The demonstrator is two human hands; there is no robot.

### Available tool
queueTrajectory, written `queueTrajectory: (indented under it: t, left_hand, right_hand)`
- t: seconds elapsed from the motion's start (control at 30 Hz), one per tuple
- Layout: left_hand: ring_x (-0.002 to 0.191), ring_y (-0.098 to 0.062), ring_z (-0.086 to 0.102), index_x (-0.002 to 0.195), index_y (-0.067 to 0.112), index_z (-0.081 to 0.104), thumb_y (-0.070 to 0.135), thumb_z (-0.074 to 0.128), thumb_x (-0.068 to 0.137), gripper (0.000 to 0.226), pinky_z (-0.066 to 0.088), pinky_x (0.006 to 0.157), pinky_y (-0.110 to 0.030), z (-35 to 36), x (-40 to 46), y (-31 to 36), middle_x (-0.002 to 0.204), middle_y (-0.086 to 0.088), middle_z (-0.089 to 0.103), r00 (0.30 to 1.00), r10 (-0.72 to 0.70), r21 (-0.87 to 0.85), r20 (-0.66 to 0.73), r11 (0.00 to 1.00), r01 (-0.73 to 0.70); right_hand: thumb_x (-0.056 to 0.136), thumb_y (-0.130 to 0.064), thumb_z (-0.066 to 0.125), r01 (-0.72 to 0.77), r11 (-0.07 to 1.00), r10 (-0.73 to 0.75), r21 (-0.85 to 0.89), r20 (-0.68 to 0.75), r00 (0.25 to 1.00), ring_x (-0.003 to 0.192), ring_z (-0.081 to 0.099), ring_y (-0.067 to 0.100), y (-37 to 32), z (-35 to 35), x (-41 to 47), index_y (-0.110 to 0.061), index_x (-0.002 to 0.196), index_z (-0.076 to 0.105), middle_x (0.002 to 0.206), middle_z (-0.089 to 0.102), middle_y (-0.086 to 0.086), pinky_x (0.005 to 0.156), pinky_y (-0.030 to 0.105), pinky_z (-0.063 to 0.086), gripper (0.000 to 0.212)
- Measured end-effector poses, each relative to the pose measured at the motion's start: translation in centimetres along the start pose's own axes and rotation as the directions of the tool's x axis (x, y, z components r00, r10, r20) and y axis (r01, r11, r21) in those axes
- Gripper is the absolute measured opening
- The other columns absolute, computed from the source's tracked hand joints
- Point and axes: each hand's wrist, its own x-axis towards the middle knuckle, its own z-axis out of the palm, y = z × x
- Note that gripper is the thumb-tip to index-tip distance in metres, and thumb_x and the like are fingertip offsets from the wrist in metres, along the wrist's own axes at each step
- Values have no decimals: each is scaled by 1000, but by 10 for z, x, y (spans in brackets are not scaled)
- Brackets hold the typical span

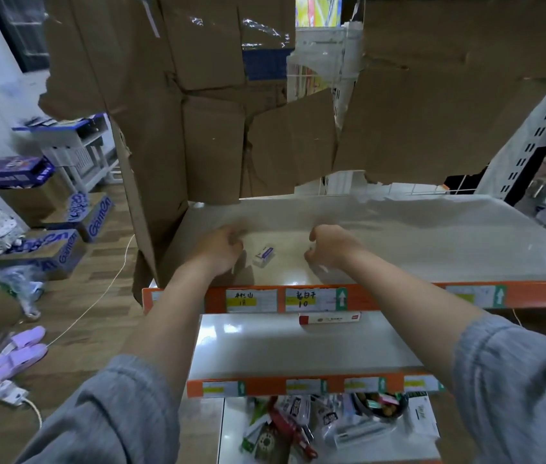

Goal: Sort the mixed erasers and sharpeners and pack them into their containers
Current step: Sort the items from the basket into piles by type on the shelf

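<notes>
A single white eraser (264, 255) in a purple-printed sleeve lies flat on the upper shelf (398, 242), between the person's two hands and touching neither. The left hand (219, 247) is curled loosely just beside it; whether it holds anything cannot be told. The right hand (327, 246) is also curled, seemingly pinching something small and pale, too blurred to name. No containers show here. Torn cardboard (198, 95) hangs behind the shelf.

Stockroom: price-tagged metal shelving (332, 298), stacked cardboard cartons (74, 226).
</notes>
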Motion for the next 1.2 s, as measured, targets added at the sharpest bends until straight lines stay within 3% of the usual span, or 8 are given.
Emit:
queueTrajectory:
  t: [0.27, 0.57, 0.7, 0.77, 0.83, 0.97, 1.07, 1.2]
  left_hand:
    - [115, -21, 50, 137, 18, 43, 29, 46, 96, 42, 36, 85, -25, 9, -3, 2, 132, -5, 53, 1000, -15, -3, -5, 1000, 15]
    - [117, -23, 51, 135, 16, 47, 46, 56, 88, 56, 43, 91, -34, 26, -8, 13, 132, -3, 54, 998, -26, 42, -62, 999, 29]
    - [106, -22, 57, 123, 11, 58, 48, 62, 84, 54, 44, 85, -30, 37, -4, 15, 120, -6, 62, 994, -38, 68, -100, 997, 45]
    - [87, -18, 56, 107, 10, 66, 42, 62, 86, 39, 42, 74, -27, 41, 1, 16, 106, -7, 66, 992, -37, 71, -123, 996, 46]
    - [83, -18, 55, 101, 10, 68, 38, 62, 87, 32, 42, 72, -29, 43, 3, 16, 101, -8, 67, 993, -35, 43, -115, 998, 40]
    - [86, -20, 57, 101, 11, 69, 35, 64, 86, 29, 47, 77, -33, 48, 1, 23, 95, -2, 64, 994, 63, -30, -85, 997, -66]
    - [73, -16, 56, 87, 20, 70, 33, 62, 86, 16, 43, 63, -28, 50, -3, 38, 80, 4, 63, 987, 153, -14, -41, 988, -153]
    - [63, -27, 54, 70, 10, 62, 20, 57, 85, 19, 34, 53, -28, 58, -14, 78, 64, -9, 58, 933, 357, -27, 46, 934, -356]
  right_hand:
    - [85, -14, 63, -25, 997, 29, 79, -52, 998, 100, 62, 26, 8, -3, -4, -8, 111, 65, 110, 66, 9, 82, 31, 51, 27]
    - [92, -17, 55, 18, 879, 105, 477, -229, 968, 93, 63, 23, 18, -9, -33, -10, 114, 61, 110, 65, 9, 71, 28, 46, 23]
    - [86, -20, 65, 17, 786, 179, 618, -254, 950, 87, 59, 22, 19, -13, -48, -12, 118, 57, 103, 57, 4, 73, 29, 48, 33]
    - [86, -19, 66, 7, 791, 203, 611, -274, 940, 85, 56, 20, 20, -14, -56, -12, 118, 56, 101, 55, 4, 65, 22, 42, 34]
    - [86, -16, 64, -8, 818, 225, 576, -306, 925, 84, 54, 19, 23, -15, -63, -12, 115, 58, 103, 58, 6, 57, 20, 37, 30]
    - [85, -11, 59, -116, 838, 327, 534, -319, 890, 92, 57, 26, 25, -19, -81, -7, 110, 62, 99, 62, 9, 67, 26, 37, 26]
    - [84, -8, 52, -190, 839, 404, 509, -351, 845, 84, 51, 41, 29, -24, -100, 3, 93, 60, 85, 60, 22, 63, 39, 37, 16]
    - [89, -12, 53, -302, 783, 569, 543, -430, 701, 105, 56, 33, 44, -37, -147, 1, 117, 60, 115, 63, 19, 84, 34, 40, 32]
